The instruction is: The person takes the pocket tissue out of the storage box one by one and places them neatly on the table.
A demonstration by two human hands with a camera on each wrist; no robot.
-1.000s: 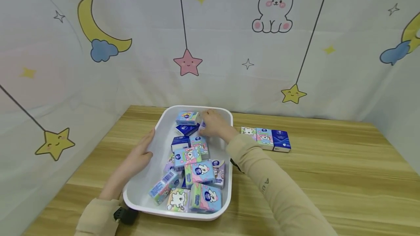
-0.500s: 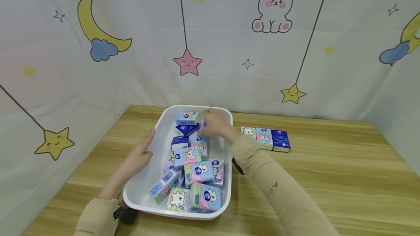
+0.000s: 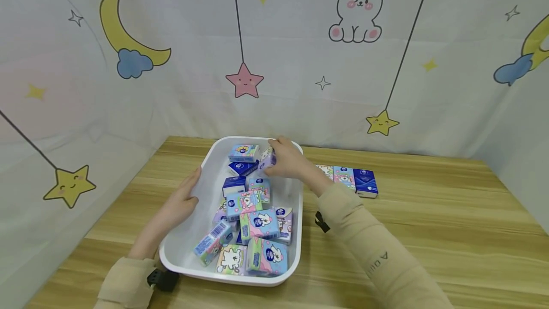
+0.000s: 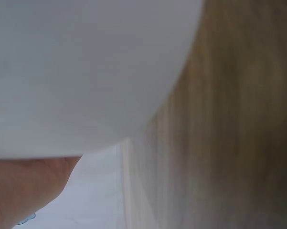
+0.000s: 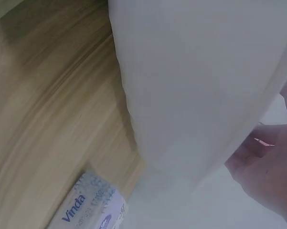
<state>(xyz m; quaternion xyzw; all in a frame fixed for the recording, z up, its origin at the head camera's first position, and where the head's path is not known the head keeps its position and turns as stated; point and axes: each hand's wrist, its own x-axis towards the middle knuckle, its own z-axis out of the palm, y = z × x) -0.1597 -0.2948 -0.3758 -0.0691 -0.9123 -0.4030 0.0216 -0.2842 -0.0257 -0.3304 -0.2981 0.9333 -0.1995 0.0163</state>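
A white plastic tub (image 3: 184, 256) sits on the wooden table (image 3: 429, 232), holding several small tissue packs (image 3: 257, 225). My right hand (image 3: 286, 159) is at the tub's far end and pinches a lilac tissue pack (image 3: 269, 158), lifted a little above the others. My left hand (image 3: 182, 201) rests with straight fingers against the tub's left rim. In the left wrist view the tub wall (image 4: 86, 71) fills the frame, with part of the hand (image 4: 24, 191) below it. The right wrist view shows the tub's outer wall (image 5: 200, 86) and my hand (image 5: 267, 167) at its edge.
Three tissue packs (image 3: 349, 179) lie in a row on the table right of the tub; one printed pack (image 5: 88, 207) shows in the right wrist view. A cartoon-print curtain (image 3: 274, 51) hangs close behind and to the left. Bare table stretches to the right.
My right hand has lifted the lilac pack off the pile and drawn slightly right and toward the far rim. The left hand has stayed on the tub's rim.
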